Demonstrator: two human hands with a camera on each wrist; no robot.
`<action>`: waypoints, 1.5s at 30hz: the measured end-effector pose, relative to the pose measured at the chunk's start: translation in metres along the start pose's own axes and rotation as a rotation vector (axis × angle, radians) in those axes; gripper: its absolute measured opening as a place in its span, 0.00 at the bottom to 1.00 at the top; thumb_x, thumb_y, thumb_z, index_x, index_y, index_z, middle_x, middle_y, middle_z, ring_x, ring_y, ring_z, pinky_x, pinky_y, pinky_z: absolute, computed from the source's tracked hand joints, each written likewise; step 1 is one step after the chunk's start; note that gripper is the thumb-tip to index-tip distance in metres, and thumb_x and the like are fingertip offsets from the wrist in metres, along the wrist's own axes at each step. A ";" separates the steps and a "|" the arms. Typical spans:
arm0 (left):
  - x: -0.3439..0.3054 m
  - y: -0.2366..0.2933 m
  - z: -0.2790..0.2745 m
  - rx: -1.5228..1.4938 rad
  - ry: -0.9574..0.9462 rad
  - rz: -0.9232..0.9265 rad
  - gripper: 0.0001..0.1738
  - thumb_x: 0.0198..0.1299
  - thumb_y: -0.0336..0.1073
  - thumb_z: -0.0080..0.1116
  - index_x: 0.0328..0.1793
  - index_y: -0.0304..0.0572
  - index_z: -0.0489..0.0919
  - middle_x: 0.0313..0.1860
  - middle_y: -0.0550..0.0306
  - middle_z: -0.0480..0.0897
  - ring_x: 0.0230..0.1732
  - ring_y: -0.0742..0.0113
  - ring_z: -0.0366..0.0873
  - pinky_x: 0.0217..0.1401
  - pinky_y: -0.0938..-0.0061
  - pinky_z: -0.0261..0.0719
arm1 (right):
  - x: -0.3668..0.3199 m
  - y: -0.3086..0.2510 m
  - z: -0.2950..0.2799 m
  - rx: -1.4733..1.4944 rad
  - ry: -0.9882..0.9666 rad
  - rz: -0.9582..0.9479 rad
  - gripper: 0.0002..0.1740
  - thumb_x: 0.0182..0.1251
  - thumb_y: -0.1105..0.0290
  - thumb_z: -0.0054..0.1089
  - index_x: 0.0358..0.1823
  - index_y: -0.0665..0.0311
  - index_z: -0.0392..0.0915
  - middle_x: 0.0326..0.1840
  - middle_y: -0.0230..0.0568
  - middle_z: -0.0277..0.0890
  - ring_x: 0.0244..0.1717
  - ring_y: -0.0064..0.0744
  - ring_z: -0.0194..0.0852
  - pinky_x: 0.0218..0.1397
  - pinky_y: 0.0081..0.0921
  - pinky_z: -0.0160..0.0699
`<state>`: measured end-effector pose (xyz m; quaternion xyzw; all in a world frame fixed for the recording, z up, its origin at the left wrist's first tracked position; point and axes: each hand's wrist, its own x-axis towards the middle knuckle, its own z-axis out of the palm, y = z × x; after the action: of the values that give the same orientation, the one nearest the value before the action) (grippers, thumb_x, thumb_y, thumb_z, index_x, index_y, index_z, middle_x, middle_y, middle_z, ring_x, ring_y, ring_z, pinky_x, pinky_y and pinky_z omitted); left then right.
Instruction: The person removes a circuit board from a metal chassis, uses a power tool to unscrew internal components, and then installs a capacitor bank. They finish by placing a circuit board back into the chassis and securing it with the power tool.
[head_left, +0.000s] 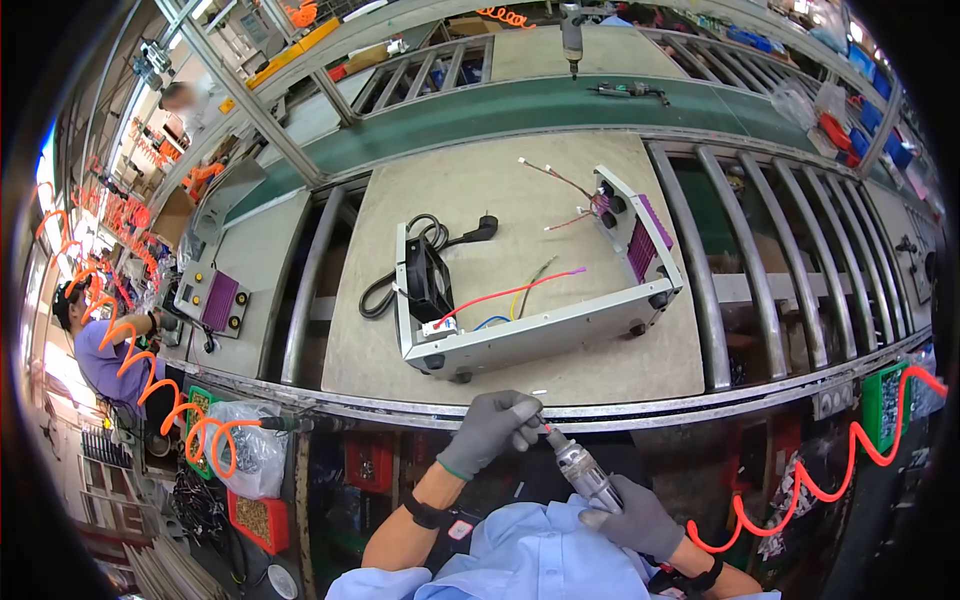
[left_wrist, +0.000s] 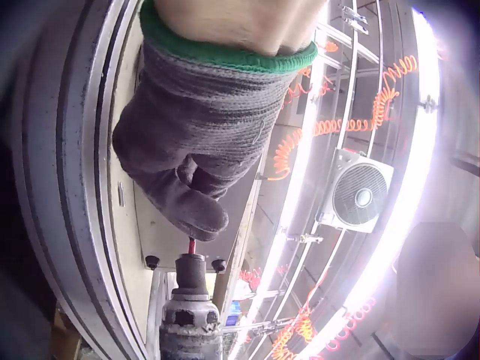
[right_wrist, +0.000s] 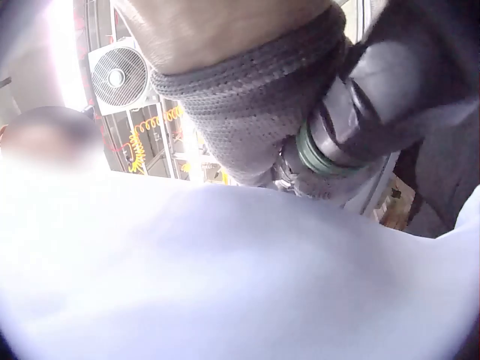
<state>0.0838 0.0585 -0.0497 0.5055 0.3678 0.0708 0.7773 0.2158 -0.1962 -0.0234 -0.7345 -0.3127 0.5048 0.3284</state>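
My gloved left hand [head_left: 490,432] has its thumb and fingers curled together at the tip of a red driver bit [left_wrist: 192,246]. Whatever small part may lie between those fingertips is hidden. The bit sticks out of the nose of a worn metal air screwdriver [head_left: 585,473], which points up toward the left hand. Around its body grips my gloved right hand [head_left: 640,518], close against the blue shirt. Ahead on the board stands an open grey metal chassis [head_left: 555,335] with black feet, a black fan [head_left: 428,280], a purple grille [head_left: 643,250] and loose wires.
A pale board [head_left: 490,185] carries the chassis, between metal rollers [head_left: 770,260]. A second screwdriver [head_left: 571,40] hangs above the green belt [head_left: 440,137]. Orange coiled hoses [head_left: 800,500] stretch at both sides. A red bin [head_left: 258,520] of small parts sits lower left. Another person [head_left: 110,355] works at left.
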 end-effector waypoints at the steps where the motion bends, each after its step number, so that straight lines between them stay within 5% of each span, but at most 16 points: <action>1: 0.000 0.001 0.004 0.124 0.037 -0.025 0.16 0.72 0.42 0.61 0.47 0.33 0.83 0.33 0.54 0.85 0.24 0.73 0.80 0.25 0.78 0.76 | 0.001 0.000 0.002 0.023 0.025 0.003 0.34 0.57 0.48 0.76 0.51 0.69 0.77 0.39 0.55 0.83 0.41 0.48 0.86 0.45 0.40 0.80; 3: 0.003 0.004 0.013 0.372 0.106 -0.074 0.14 0.70 0.41 0.63 0.47 0.35 0.84 0.34 0.52 0.85 0.26 0.66 0.82 0.28 0.73 0.79 | 0.003 0.000 0.005 0.067 0.072 0.012 0.32 0.58 0.49 0.76 0.50 0.69 0.77 0.37 0.52 0.83 0.38 0.43 0.85 0.43 0.38 0.80; 6: 0.019 -0.015 0.014 1.118 0.420 0.794 0.11 0.66 0.39 0.65 0.47 0.39 0.84 0.36 0.47 0.85 0.34 0.52 0.85 0.36 0.64 0.82 | 0.012 0.002 0.008 0.139 0.130 0.001 0.29 0.59 0.51 0.75 0.48 0.68 0.78 0.34 0.47 0.81 0.33 0.36 0.82 0.39 0.35 0.79; 9: 0.029 -0.025 0.014 1.181 0.365 0.657 0.12 0.64 0.37 0.63 0.50 0.40 0.82 0.42 0.46 0.82 0.43 0.42 0.83 0.43 0.55 0.82 | 0.023 0.006 0.014 0.216 0.132 -0.017 0.26 0.61 0.52 0.74 0.48 0.67 0.78 0.31 0.43 0.79 0.30 0.32 0.79 0.36 0.33 0.77; 12: 0.028 -0.031 -0.001 1.104 0.405 0.675 0.09 0.66 0.34 0.60 0.48 0.39 0.81 0.42 0.45 0.83 0.41 0.45 0.85 0.43 0.59 0.82 | 0.035 -0.003 0.018 0.278 0.070 0.034 0.25 0.62 0.53 0.73 0.48 0.66 0.77 0.30 0.39 0.77 0.27 0.28 0.77 0.32 0.31 0.76; 15: -0.015 0.021 -0.002 0.849 0.220 0.411 0.09 0.67 0.32 0.59 0.50 0.38 0.81 0.39 0.47 0.85 0.38 0.55 0.86 0.42 0.64 0.82 | 0.047 -0.013 0.025 0.318 -0.006 0.038 0.24 0.63 0.53 0.72 0.46 0.65 0.76 0.28 0.37 0.75 0.23 0.24 0.75 0.27 0.28 0.75; 18: -0.047 0.076 -0.015 0.775 0.131 0.423 0.10 0.67 0.31 0.60 0.52 0.36 0.82 0.37 0.53 0.86 0.36 0.69 0.84 0.40 0.71 0.81 | 0.056 -0.025 0.030 0.363 -0.066 0.075 0.23 0.64 0.53 0.72 0.46 0.64 0.76 0.28 0.36 0.75 0.21 0.23 0.74 0.25 0.27 0.75; 21: -0.055 0.128 -0.015 0.607 0.289 0.455 0.10 0.67 0.28 0.61 0.53 0.35 0.84 0.37 0.61 0.85 0.35 0.78 0.81 0.38 0.77 0.80 | 0.065 -0.023 0.038 0.383 -0.073 0.073 0.23 0.64 0.54 0.72 0.46 0.64 0.76 0.28 0.36 0.75 0.20 0.22 0.73 0.24 0.25 0.74; 24: -0.016 0.141 -0.035 1.058 0.413 0.933 0.09 0.67 0.28 0.61 0.52 0.36 0.84 0.35 0.51 0.85 0.35 0.63 0.85 0.38 0.70 0.81 | 0.068 -0.023 0.041 0.403 -0.078 0.067 0.22 0.65 0.54 0.72 0.45 0.65 0.76 0.27 0.35 0.74 0.20 0.22 0.73 0.24 0.25 0.75; 27: 0.010 0.127 -0.042 1.103 0.313 0.902 0.06 0.67 0.29 0.62 0.47 0.37 0.83 0.35 0.46 0.84 0.35 0.52 0.84 0.39 0.66 0.80 | 0.066 -0.025 0.042 0.424 -0.061 0.074 0.22 0.65 0.55 0.71 0.45 0.64 0.76 0.27 0.35 0.74 0.20 0.22 0.73 0.24 0.25 0.74; 31: 0.018 0.121 -0.029 1.106 0.347 0.928 0.04 0.67 0.30 0.61 0.42 0.36 0.80 0.33 0.46 0.81 0.32 0.50 0.82 0.37 0.63 0.79 | 0.066 -0.024 0.037 0.448 -0.045 0.092 0.21 0.65 0.55 0.72 0.45 0.64 0.75 0.27 0.35 0.74 0.20 0.22 0.73 0.24 0.25 0.74; 34: 0.018 0.120 -0.017 1.101 0.339 0.913 0.05 0.69 0.30 0.61 0.41 0.35 0.81 0.31 0.49 0.82 0.31 0.60 0.82 0.37 0.68 0.79 | 0.059 -0.023 0.030 0.428 -0.043 0.098 0.22 0.65 0.55 0.72 0.45 0.64 0.75 0.28 0.35 0.73 0.21 0.22 0.73 0.24 0.25 0.74; 41: 0.020 0.148 0.002 1.111 0.178 0.614 0.08 0.73 0.32 0.55 0.45 0.34 0.80 0.35 0.51 0.85 0.36 0.67 0.85 0.37 0.73 0.81 | 0.032 -0.010 0.023 0.405 0.005 0.088 0.25 0.64 0.53 0.73 0.47 0.65 0.76 0.29 0.37 0.75 0.23 0.25 0.75 0.28 0.28 0.76; 45: -0.012 0.171 0.035 0.548 0.114 0.476 0.09 0.74 0.32 0.51 0.52 0.33 0.77 0.39 0.53 0.85 0.31 0.67 0.85 0.33 0.75 0.85 | 0.021 0.001 0.025 0.233 0.110 -0.009 0.28 0.61 0.50 0.74 0.50 0.65 0.76 0.34 0.43 0.80 0.32 0.34 0.80 0.40 0.34 0.80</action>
<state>0.1429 0.1093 0.1074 0.7616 0.2883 0.1765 0.5530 0.1987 -0.1759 -0.0429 -0.7165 -0.2366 0.4951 0.4306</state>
